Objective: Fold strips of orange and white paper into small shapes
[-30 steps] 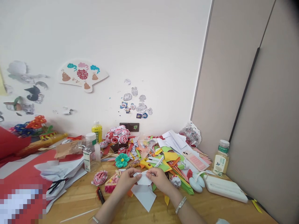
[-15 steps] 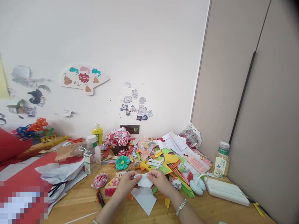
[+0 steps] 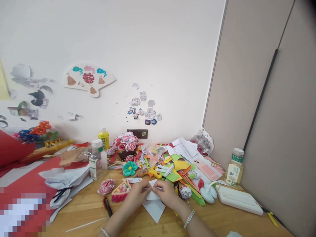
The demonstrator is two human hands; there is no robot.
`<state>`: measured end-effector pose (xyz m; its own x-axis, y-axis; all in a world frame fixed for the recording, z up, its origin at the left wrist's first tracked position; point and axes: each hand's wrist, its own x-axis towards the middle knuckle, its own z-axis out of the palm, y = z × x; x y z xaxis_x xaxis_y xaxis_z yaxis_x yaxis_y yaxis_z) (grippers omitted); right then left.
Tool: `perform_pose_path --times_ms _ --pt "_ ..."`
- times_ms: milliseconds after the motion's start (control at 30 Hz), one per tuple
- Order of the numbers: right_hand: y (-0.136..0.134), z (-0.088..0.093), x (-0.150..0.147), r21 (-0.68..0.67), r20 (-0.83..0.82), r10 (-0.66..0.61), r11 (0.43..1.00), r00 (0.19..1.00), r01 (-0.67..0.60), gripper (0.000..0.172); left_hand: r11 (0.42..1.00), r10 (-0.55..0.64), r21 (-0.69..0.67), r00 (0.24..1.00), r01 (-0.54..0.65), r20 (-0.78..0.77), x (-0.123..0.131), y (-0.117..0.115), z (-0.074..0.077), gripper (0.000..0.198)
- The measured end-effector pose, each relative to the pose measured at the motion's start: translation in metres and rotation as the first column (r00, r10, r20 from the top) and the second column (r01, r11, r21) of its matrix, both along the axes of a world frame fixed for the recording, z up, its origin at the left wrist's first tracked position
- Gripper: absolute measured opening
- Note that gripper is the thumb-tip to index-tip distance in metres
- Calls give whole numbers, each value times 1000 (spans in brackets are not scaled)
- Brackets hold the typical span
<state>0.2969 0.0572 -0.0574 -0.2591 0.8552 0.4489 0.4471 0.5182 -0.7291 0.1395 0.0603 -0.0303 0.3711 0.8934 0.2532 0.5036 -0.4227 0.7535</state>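
Observation:
Both of my hands meet low in the middle of the view over a wooden desk (image 3: 222, 220). My left hand (image 3: 137, 196) and my right hand (image 3: 166, 195) pinch a small folded piece of white paper (image 3: 152, 195) between their fingertips. A larger white sheet (image 3: 154, 209) lies on the desk right under them. A bracelet sits on my right wrist (image 3: 189, 218). Beside my left hand lie a pink paper piece (image 3: 119, 193) and a pink paper rose (image 3: 106, 186).
A heap of coloured paper scraps (image 3: 177, 168) fills the desk behind my hands. A clear bottle (image 3: 96, 160), a yellow bottle (image 3: 103, 137), paper roses (image 3: 124, 143), a jar (image 3: 234, 167), a white flat box (image 3: 238, 198), a black pen (image 3: 107, 206) and red sheets (image 3: 27, 184) stand around.
My hands have drawn closer together on the white paper and sit slightly lower over the desk. The view has shifted a little.

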Motion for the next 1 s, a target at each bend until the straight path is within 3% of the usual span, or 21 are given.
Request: perform_pose_path --times_ms 200,500,667,800,1000 --pt "-2 2 -1 15 51 16 1000 999 -17 18 995 -41 -86 999 41 3 1 -2 0 16" --pt "-3 8 4 -4 35 45 999 998 -45 14 999 -41 7 998 40 41 -2 -1 0 20" --pt "-1 13 9 -7 -12 50 999 999 -51 17 987 -43 -148 983 70 178 -4 5 -4 25" --pt "2 10 13 -103 -142 73 991 987 -88 15 932 -50 -337 967 135 249 -4 7 -2 33" --pt "8 2 16 -146 -238 72 983 969 -109 16 871 -79 -445 953 208 291 -5 1 7 42"
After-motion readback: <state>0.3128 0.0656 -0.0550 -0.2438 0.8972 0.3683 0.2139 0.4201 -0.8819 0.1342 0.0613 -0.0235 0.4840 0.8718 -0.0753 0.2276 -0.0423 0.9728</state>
